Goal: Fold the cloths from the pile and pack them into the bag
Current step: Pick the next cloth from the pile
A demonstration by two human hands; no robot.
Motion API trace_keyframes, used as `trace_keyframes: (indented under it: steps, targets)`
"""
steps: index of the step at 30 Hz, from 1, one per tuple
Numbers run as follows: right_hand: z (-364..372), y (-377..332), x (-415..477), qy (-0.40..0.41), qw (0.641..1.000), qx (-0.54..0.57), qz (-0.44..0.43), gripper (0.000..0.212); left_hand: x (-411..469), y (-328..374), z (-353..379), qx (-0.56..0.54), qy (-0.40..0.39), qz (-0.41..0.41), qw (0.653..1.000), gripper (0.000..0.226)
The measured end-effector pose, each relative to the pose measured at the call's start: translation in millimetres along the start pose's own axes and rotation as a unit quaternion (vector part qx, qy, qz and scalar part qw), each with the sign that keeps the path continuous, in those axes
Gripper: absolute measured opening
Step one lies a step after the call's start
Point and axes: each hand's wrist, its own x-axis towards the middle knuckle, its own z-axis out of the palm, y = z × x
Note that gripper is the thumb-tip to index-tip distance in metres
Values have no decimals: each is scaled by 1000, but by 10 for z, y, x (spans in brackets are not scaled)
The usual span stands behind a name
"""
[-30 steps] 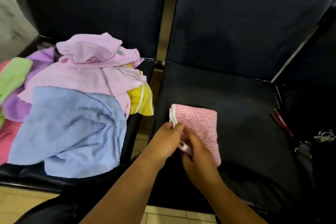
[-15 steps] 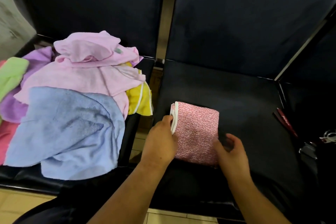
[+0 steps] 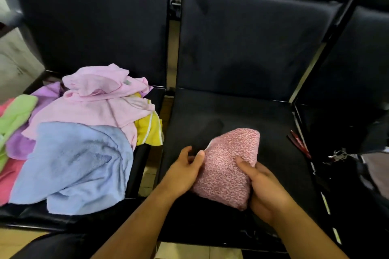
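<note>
A folded pink speckled cloth (image 3: 229, 164) is lifted and tilted over the middle seat (image 3: 263, 124). My right hand (image 3: 263, 189) grips its right lower edge, thumb on top. My left hand (image 3: 185, 172) holds its left edge, thumb against the fold. A pile of loose cloths (image 3: 80, 132) lies on the left seat: light blue in front, pale pink on top, yellow, purple, green and coral around them. I cannot make out a bag for certain; a dark shape (image 3: 357, 132) sits on the right seat.
Dark padded seat backs (image 3: 242, 38) rise behind. A gap (image 3: 166, 124) with a metal frame separates the left and middle seats. A red pen-like item (image 3: 299, 143) and keys (image 3: 339, 156) lie at the right seat's edge. Tiled floor shows below.
The pink cloth lay flat on the seat; both hands have now taken its sides and lifted it, turning it toward the right.
</note>
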Motion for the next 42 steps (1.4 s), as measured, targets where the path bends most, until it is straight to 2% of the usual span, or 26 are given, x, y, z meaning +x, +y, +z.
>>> trace_keyframes:
  steps: [2, 3, 4, 6, 9, 14, 19, 21, 24, 26, 29, 33, 35, 37, 39, 40, 42]
  targets:
    - [-119, -103, -210, -6, 1000, 22, -4, 34, -117, 105, 80, -135, -89, -38, 986, 90]
    - [-228, -170, -359, -11, 999, 29, -15, 34, -192, 193, 151, -230, -124, -63, 963, 89]
    - [-322, -221, -480, -10, 999, 30, -20, 34, -285, 276, 225, -304, -142, -80, 939, 79]
    - [-536, -324, -688, -12, 999, 34, -33, 36, -442, 442, 419, -339, -162, -60, 925, 56]
    - [-1000, -552, -954, 14, 998, 37, -52, 32, -627, 773, 788, -295, -133, 33, 946, 45]
    - [-2069, -952, -1186, 90, 993, 10, -71, 25, -768, 1465, 1626, -235, -107, 121, 958, 69]
    - [-3048, -1204, -1116, 184, 970, -96, -123, 24, -761, 2067, 2489, -155, -115, 201, 960, 67]
    - [-3383, -1308, -985, 243, 941, -184, -145, 19, -715, 2267, 2811, -110, -123, 219, 962, 69]
    - [-3677, -1521, -775, 326, 867, -326, -189, 18, -588, 2533, 3212, -66, -127, 210, 967, 68]
    - [-3786, -1655, -615, 349, 827, -386, -214, 23, -428, 2651, 3442, -46, -134, 196, 970, 66]
    - [-3959, -1738, -293, 361, 778, -441, -264, 46, -145, 2797, 3694, -23, -142, 161, 976, 66]
    - [-4251, -1645, 13, 353, 770, -498, -186, 79, 241, 2864, 4027, 31, -178, 111, 977, 83]
    - [-4363, -1503, 133, 329, 745, -552, -180, 89, 390, 2831, 4181, 65, -177, 120, 975, 90]
    - [-4409, -1261, 263, 294, 707, -611, -202, 80, 491, 2758, 4297, 84, -158, 131, 975, 95]
    - [-4388, -1074, 352, 267, 687, -634, -234, 66, 527, 2708, 4372, 76, -137, 141, 977, 95]
    - [-4373, -1031, 393, 266, 691, -623, -252, 62, 549, 2693, 4409, 66, -128, 149, 978, 93]
    - [-4370, -1044, 461, 283, 724, -559, -288, 56, 575, 2691, 4428, 40, -117, 161, 979, 91]
